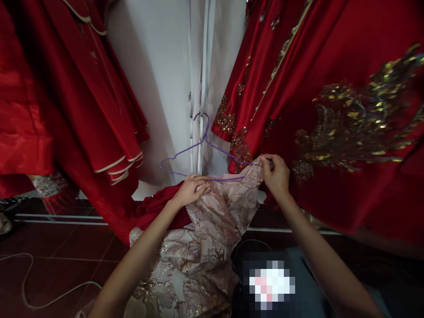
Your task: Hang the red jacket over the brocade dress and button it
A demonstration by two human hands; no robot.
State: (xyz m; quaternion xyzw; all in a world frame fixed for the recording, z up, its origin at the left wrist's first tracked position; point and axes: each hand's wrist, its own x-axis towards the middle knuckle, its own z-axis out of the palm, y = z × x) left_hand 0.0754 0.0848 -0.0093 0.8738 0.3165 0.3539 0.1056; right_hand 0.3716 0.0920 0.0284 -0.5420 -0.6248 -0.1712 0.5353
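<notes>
A pale pink dress with a shiny gold pattern [212,221] hangs down in front of me. Its upper right part is on the right end of a purple wire hanger [180,152], whose left end is bare. The hanger's hook sits at a white upright rail on the wall. My right hand [276,174] pinches the dress's top edge at the hanger's right end. Lower and to the left, my left hand [194,190] grips the top edge of the dress by the hanger's bottom bar.
Red garments [96,88] hang at the left, and red gowns with gold sequins [357,128] hang at the right. A pale cable [26,287] runs over the dark tiled floor [66,243]. Low metal bars [62,219] cross near the wall. A blurred-out patch [271,285] lies at the bottom.
</notes>
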